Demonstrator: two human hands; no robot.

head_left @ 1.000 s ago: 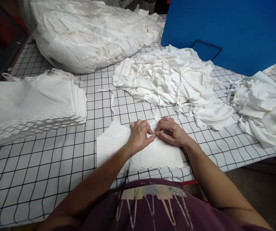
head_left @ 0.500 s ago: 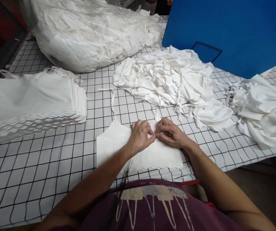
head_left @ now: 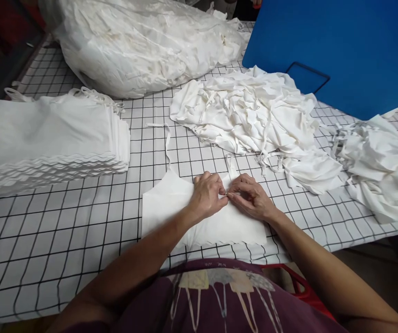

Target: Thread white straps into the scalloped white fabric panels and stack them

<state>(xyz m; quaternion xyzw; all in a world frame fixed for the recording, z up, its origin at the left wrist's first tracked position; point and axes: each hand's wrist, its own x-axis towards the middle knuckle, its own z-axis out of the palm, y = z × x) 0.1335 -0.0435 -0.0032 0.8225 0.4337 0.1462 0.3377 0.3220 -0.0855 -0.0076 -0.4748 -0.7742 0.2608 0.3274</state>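
A white camisole top (head_left: 171, 203) lies flat in front of me on the checked cloth. One thin strap (head_left: 168, 143) stretches away from its left shoulder and bends over at the far end; another strap (head_left: 231, 163) rises just beyond my hands. My left hand (head_left: 208, 194) and my right hand (head_left: 250, 196) meet over the top's right half, thumb and fingertips pinched together. Between the fingertips is a small, thin, pale piece, perhaps a strap end or ring, too small to make out.
Stacked white tops (head_left: 53, 134) sit at left. Beyond are a loose heap of white tops (head_left: 240, 111) and a clear bag (head_left: 143, 51) full of white cloth. Another heap (head_left: 386, 162) lies right, below a blue panel (head_left: 337, 51). A red stool (head_left: 303, 286) shows beneath the table edge.
The view has shifted slightly, so the table's contents sit a little further right. Both hands keep their pinch at the same place on the top, with only small finger movements.
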